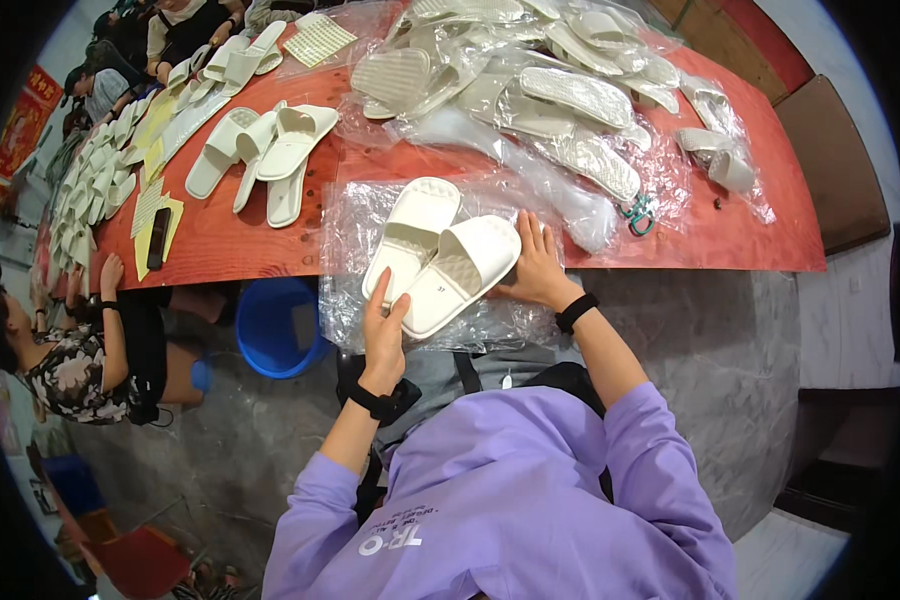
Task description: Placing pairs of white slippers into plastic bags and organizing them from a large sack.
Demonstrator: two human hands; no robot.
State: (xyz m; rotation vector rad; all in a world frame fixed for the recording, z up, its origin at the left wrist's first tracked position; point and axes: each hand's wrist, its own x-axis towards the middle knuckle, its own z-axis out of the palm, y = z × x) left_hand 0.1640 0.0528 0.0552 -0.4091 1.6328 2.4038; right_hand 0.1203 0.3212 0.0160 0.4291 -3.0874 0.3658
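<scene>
A pair of cream slippers (482,262) lies over a clear plastic bag (345,225) at the table's front edge. The right slipper partly overlaps the left slipper (417,208), and their heels point toward me. My left hand (382,335) grips the pair at the heel end, a finger and the thumb showing on top. Beside the toe of the right slipper, my right hand (540,268) rests on the plastic with its fingers stretched out. Its thumb is hidden near the slipper's edge.
Bagged slippers (570,90) are heaped at the back. Loose slippers (295,145) lie left, near a dark phone (158,238) on yellow paper. Green-handled scissors (637,214) lie right. A blue bucket (278,330) stands below the table edge. Another person (80,355) sits at left.
</scene>
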